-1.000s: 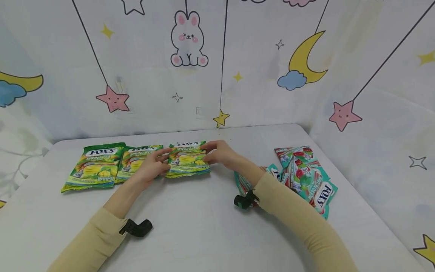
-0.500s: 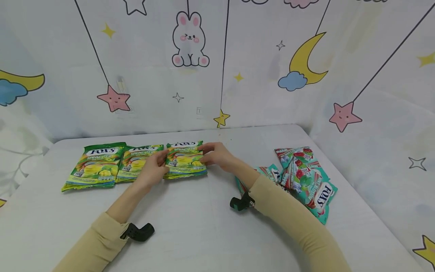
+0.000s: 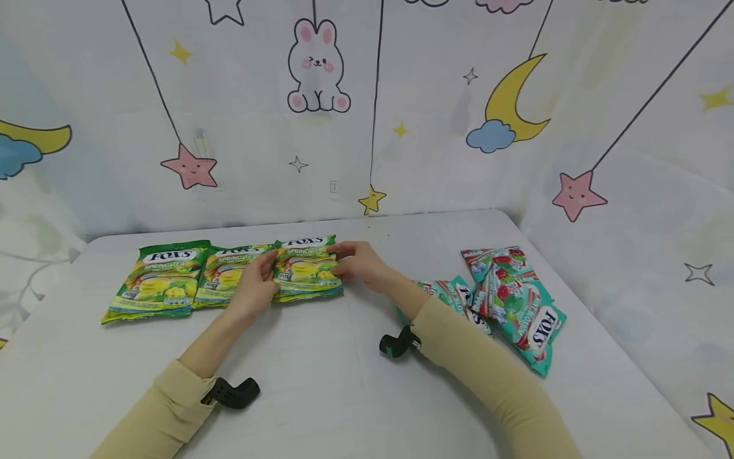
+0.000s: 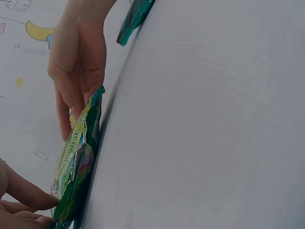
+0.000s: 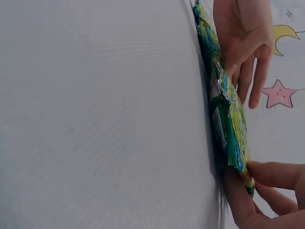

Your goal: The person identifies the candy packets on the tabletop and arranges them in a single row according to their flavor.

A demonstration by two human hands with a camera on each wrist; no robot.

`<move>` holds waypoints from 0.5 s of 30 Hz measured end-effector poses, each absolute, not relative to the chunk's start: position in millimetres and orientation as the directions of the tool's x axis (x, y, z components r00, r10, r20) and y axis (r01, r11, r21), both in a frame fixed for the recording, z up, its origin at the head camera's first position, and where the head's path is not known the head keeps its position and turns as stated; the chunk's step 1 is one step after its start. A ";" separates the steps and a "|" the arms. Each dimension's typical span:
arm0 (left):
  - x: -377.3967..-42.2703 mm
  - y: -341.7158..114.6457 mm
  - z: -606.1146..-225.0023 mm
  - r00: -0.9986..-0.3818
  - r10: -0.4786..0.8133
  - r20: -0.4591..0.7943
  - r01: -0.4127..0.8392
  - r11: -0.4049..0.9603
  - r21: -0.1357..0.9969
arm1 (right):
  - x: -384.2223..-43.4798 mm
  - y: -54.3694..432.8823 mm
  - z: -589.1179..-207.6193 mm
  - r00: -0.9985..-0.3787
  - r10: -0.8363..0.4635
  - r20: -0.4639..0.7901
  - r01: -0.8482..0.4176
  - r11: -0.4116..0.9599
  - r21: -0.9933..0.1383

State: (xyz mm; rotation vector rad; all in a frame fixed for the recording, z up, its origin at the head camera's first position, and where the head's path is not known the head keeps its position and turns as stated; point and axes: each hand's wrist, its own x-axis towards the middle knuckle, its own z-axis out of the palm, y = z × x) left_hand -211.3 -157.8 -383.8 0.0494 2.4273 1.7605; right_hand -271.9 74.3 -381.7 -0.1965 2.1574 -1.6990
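Near the far side of the table, a green-and-yellow candy bag (image 3: 306, 271) lies between the two hands. The left hand (image 3: 256, 287) holds its left edge; in the left wrist view the fingertips (image 4: 47, 202) meet the bag's end. At the opposite edge the right hand (image 3: 364, 266) pinches the bag; the right wrist view has one fingertip (image 5: 259, 168) on its printed face and another finger underneath. A matching middle bag (image 3: 226, 274) sits immediately left, partly covered by the left hand. Another matching bag (image 3: 160, 280) is at the far left of this row.
On the right, teal-and-red candy bags (image 3: 513, 299) overlap in a loose pile, one (image 3: 453, 296) partly hidden by the right sleeve. The white table (image 3: 321, 382) ends at a cartoon-printed backdrop (image 3: 241, 127). Black wrist cameras (image 3: 232, 393) sit on both cuffs.
The held bag has slid left with both hands until its left edge meets the middle bag. The right forearm has shifted left, uncovering more of the teal bags.
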 end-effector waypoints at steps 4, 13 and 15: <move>-212.5 -161.1 -384.5 -0.990 0.105 -0.096 -0.058 0.317 0.947 | -272.2 71.2 -384.5 -0.919 -0.334 -0.212 0.130 0.251 -0.959; -215.9 -170.5 -385.1 -0.988 0.125 -0.090 -0.050 0.293 0.955 | -272.9 63.5 -386.9 -0.930 -0.304 -0.209 0.133 0.252 -0.959; -215.5 -171.7 -384.3 -0.987 0.129 -0.094 -0.053 0.291 0.955 | -273.1 62.0 -387.0 -0.931 -0.297 -0.213 0.141 0.246 -0.959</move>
